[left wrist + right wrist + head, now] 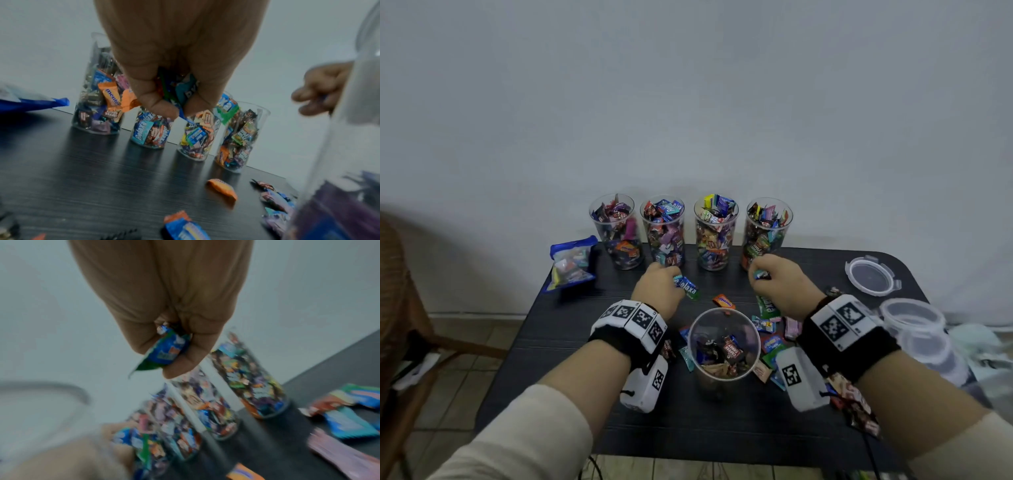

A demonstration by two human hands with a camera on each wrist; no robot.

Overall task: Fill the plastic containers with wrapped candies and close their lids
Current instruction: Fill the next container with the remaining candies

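Fingers [162, 104] of the left hand [659, 286] are curled tight around a small bunch of wrapped candies, a blue Relaxa candy [686, 288] sticking out past the thumb. Fingers [185, 363] of the right hand [782, 284] pinch a blue-and-green wrapped candy [164, 352] between thumb and forefinger. Both hands hover above the dark surface [585, 342], knuckles up.

Just beyond the fingertips stands a row of four clear plastic containers [664, 233], upright, lidless and packed to the brim with candies. Nearer the wrists, between the two hands, a fifth clear container [724, 346] stands open and only partly filled. An orange Mentos candy [723, 301] lies on the surface between the two sets of fingers, and more loose candies [770, 337] are scattered under and beside the right hand, around that container.

Out past the right hand's little-finger side lies a round clear lid [871, 275] with clip tabs, with stacked clear lidded tubs [914, 318] closer in. Beyond the left hand's outer side, a blue-edged candy bag [571, 262] rests at the surface's corner.
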